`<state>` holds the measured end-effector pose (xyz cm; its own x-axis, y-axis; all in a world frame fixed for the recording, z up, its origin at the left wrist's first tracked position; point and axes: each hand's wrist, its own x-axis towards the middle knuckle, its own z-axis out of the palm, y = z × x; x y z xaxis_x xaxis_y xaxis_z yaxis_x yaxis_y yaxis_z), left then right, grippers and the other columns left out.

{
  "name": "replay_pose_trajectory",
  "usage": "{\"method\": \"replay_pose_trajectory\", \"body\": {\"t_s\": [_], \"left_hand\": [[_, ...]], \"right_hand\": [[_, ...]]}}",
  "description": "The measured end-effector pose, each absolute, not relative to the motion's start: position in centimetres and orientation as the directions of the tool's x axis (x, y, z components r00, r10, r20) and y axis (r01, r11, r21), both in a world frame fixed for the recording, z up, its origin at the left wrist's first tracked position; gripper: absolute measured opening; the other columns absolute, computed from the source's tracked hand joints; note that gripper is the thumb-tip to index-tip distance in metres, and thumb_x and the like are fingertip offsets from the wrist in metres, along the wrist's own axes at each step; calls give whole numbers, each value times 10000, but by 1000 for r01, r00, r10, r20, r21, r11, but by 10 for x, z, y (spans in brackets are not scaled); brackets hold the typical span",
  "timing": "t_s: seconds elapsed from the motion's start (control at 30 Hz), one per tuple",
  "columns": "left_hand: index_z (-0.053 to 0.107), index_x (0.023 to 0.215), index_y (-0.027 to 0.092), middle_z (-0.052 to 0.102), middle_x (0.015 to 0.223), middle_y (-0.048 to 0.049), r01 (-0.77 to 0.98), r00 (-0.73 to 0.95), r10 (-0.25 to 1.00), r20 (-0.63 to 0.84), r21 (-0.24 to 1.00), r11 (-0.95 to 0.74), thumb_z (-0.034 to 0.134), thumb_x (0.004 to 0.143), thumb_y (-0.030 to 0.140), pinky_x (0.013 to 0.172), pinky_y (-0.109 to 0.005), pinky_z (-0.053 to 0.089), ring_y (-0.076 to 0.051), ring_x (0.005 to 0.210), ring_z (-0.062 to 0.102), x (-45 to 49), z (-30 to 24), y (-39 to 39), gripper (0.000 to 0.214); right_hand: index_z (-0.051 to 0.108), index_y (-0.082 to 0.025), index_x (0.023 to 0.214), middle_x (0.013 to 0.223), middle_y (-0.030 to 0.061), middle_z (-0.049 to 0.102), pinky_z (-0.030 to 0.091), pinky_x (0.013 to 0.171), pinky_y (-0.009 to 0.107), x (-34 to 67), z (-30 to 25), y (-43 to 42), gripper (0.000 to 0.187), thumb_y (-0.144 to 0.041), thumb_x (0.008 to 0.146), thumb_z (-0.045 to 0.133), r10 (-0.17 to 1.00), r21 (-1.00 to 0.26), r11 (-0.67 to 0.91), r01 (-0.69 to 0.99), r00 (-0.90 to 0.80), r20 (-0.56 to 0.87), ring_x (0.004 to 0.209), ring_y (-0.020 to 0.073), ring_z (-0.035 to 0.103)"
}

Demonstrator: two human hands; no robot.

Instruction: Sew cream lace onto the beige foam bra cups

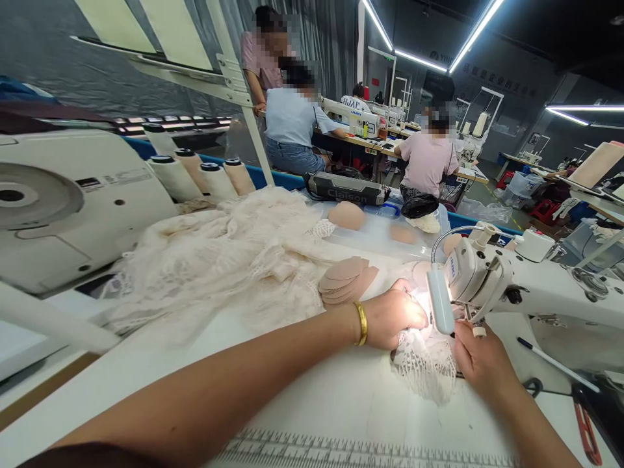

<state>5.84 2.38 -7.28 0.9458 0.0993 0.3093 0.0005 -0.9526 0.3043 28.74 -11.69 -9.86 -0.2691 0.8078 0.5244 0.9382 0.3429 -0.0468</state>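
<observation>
White lace fabric (pixel 425 367) with a fringe-like open pattern lies under the head of a white sewing machine (pixel 487 266), lit by a small lamp (pixel 440 302). My left hand (pixel 397 317), with a gold bracelet at the wrist, is closed on the fabric's upper left edge. To the right, my right hand (pixel 485 357) has its fingers closed beside the needle area. A small dark bit shows at its fingertips, but the lamp and machine parts hide what it holds. A fanned stack of beige oval pads (pixel 346 281) lies left of my left hand.
A large heap of cream lace (pixel 234 253) covers the table's left side. Thread cones (pixel 175 177) stand behind it, near another machine (pixel 73 201). A ruler strip (pixel 341 450) runs along the front edge. Red-handled scissors (pixel 586 426) lie right. Several people sit or stand beyond.
</observation>
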Motion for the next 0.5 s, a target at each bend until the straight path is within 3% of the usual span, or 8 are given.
{"method": "replay_pose_trajectory", "body": {"t_s": [0.13, 0.23, 0.33, 0.5], "left_hand": [[635, 717, 205, 723, 817, -67, 30, 950, 131, 283, 335, -942, 570, 552, 70, 932, -505, 254, -231, 751, 560, 62, -75, 27, 223], [679, 745, 236, 725, 828, -87, 50, 947, 166, 275, 384, -922, 595, 635, 135, 950, -519, 260, -269, 814, 571, 63, -76, 27, 172], [718, 810, 261, 737, 896, -86, 44, 942, 177, 286, 416, -908, 613, 689, 164, 975, -517, 256, -292, 892, 585, 61, -77, 24, 188], [677, 834, 212, 740, 897, -48, 35, 951, 137, 277, 343, -939, 598, 588, 40, 991, -490, 247, -247, 855, 611, 55, -74, 23, 311]], "right_hand": [[611, -206, 1091, 971, 90, 725, 539, 785, 396, 287, -97, -113, 225, -111, 989, 434, 756, -52, 372, 927, -269, 597, 886, 262, 647], [611, -205, 1085, 1009, 103, 733, 561, 764, 398, 286, -99, -111, 219, -120, 989, 434, 773, -93, 354, 930, -236, 589, 937, 272, 665], [607, -210, 1095, 997, 93, 737, 565, 743, 389, 285, -102, -112, 220, -131, 987, 433, 780, -110, 350, 930, -224, 584, 929, 272, 671], [606, -212, 1102, 895, 59, 711, 527, 683, 334, 283, -99, -117, 221, -134, 994, 429, 776, -122, 361, 925, -225, 590, 778, 227, 650]]}}
